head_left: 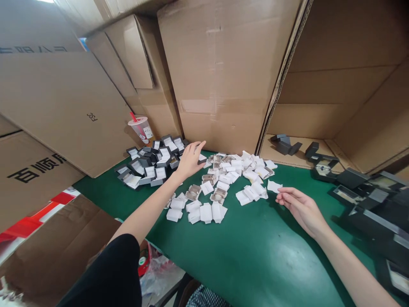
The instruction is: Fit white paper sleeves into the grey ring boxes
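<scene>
My left hand [191,161] reaches over the right edge of a pile of small black boxes with white inner faces [150,161]. Its fingers are stretched and apart; one small dark-edged box [202,159] lies right by the fingertips, and whether they touch it I cannot tell. Between the thumb and fingers of my right hand [298,209] is a small white folded card [274,186], pinched by its edge above the green table [255,251]. A heap of similar white cards [236,168] spreads between the hands, with several unfolded white cards [206,212] closer to me.
Larger black boxes [377,204] crowd the table's right side. An open cardboard carton [319,94] stands on its side at the back right, with black boxes inside. A drink cup with a red straw [142,129] stands behind the pile. Big cartons [220,76] wall the back.
</scene>
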### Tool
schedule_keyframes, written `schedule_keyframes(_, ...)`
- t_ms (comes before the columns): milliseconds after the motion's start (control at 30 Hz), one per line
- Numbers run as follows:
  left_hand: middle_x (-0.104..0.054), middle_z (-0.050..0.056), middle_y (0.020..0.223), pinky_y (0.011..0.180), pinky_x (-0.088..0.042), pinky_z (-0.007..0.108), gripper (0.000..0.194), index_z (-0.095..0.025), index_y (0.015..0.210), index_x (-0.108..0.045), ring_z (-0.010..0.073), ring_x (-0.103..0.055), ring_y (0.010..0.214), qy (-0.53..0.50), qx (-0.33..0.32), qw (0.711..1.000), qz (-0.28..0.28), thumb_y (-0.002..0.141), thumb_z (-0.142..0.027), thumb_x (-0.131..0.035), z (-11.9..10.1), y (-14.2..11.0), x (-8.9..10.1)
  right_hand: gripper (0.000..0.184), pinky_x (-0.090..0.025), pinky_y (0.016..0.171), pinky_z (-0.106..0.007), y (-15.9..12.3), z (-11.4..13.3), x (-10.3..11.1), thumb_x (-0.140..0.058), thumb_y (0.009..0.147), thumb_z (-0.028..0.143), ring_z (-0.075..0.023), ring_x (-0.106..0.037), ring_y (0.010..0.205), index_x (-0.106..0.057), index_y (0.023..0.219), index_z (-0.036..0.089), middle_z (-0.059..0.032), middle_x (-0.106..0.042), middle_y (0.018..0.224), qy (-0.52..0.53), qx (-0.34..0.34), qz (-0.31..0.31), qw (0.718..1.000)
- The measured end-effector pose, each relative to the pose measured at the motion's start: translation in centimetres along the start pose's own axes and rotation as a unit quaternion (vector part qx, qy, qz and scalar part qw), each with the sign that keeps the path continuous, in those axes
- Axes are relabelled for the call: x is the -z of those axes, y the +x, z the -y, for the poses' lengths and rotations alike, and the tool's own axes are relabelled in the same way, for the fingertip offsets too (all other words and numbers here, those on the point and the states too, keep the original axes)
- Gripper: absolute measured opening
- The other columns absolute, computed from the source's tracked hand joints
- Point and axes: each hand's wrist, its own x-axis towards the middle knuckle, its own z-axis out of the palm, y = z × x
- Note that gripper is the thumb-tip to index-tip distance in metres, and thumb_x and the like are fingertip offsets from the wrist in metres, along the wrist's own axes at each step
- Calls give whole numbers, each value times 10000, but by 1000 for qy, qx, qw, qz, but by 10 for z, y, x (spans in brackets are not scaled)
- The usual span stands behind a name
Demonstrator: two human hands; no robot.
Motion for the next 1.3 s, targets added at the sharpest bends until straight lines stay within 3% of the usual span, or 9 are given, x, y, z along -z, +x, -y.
schedule_keyframes(300, -455, 190, 1294, 997, -403, 537, 857, -132, 1442, -315, 399, -452, 1187, 62, 131, 989, -15, 719, -323, -733, 40, 57, 14, 312, -517, 698, -267, -1, 6, -4, -800, 698, 427, -141, -586, 744, -728, 918, 218, -43, -660, 806, -5, 4, 1, 1000)
schedule_keyframes(433, -394, 228, 1350, 1120, -171, 649, 744, -92, 1418, -319, 445, -259, 1349, 37, 176, 981, -68, 779, -245, -668, 50, 61, 18, 308, -510, 699, -269, 0, 7, -5, -793, 705, 428, -135, -583, 731, -722, 916, 215, -37, -659, 799, -1, 5, 5, 1000)
schedule_keyframes(500, -352, 222, 1395, 1156, -144, 609, 648, -77, 1422, -295, 397, -210, 1392, 22, 142, 987, -72, 854, -231, -566, 38, 56, 20, 310, -506, 697, -274, 0, 8, -5, -793, 704, 427, -136, -583, 725, -720, 916, 212, -36, -658, 796, -2, 5, 5, 1000)
schedule_keyframes(567, -397, 174, 1389, 1156, -271, 489, 554, -94, 1413, -316, 298, -340, 1352, -9, 68, 997, -37, 910, -254, -487, 18, 46, 16, 310, -503, 693, -279, 0, 10, -7, -791, 704, 427, -140, -585, 723, -717, 911, 209, -36, -656, 788, -4, 7, 3, 1000)
schedule_keyframes(667, -458, 132, 1409, 1129, -361, 381, 542, -170, 1396, -377, 241, -438, 1330, -109, -69, 987, 98, 929, -428, -473, -12, 30, -4, 309, -498, 680, -296, 1, 10, -8, -780, 709, 439, -150, -585, 715, -713, 899, 205, -39, -653, 778, -12, 21, -3, 1000)
schedule_keyframes(767, -305, 186, 1537, 1151, -274, 535, 706, -190, 1462, -288, 338, -251, 1454, -176, 0, 965, 194, 909, -610, -417, -34, 20, -33, 299, -484, 654, -306, 2, 6, -9, -758, 725, 453, -149, -569, 677, -711, 880, 202, -39, -650, 758, -41, 55, -23, 997)
schedule_keyframes(900, -245, 194, 1567, 1128, -233, 619, 692, -199, 1472, -302, 371, -144, 1479, -202, 88, 954, 205, 937, -637, -289, -53, 16, -56, 241, -457, 641, -296, 4, 0, -7, -713, 773, 427, -139, -548, 651, -710, 873, 209, -25, -640, 733, -93, 111, -65, 987)
schedule_keyframes(1100, -160, 105, 1608, 1137, -255, 599, 686, -335, 1487, -289, 372, -100, 1486, -248, 9, 937, 244, 896, -669, -387, -80, 4, -48, 182, -459, 642, -294, 7, 1, -5, -675, 799, 382, -132, -542, 635, -705, 862, 214, -14, -639, 724, -118, 148, -119, 975)
schedule_keyframes(1300, -288, 115, 1560, 1164, -139, 628, 560, -286, 1399, -434, 363, -181, 1471, -214, -12, 950, 228, 928, -587, -405, -88, 6, -31, 183, -467, 635, -303, 5, 1, -10, -616, 828, 373, -146, -557, 624, -680, 874, 207, -17, -645, 727, -164, 171, -135, 962)
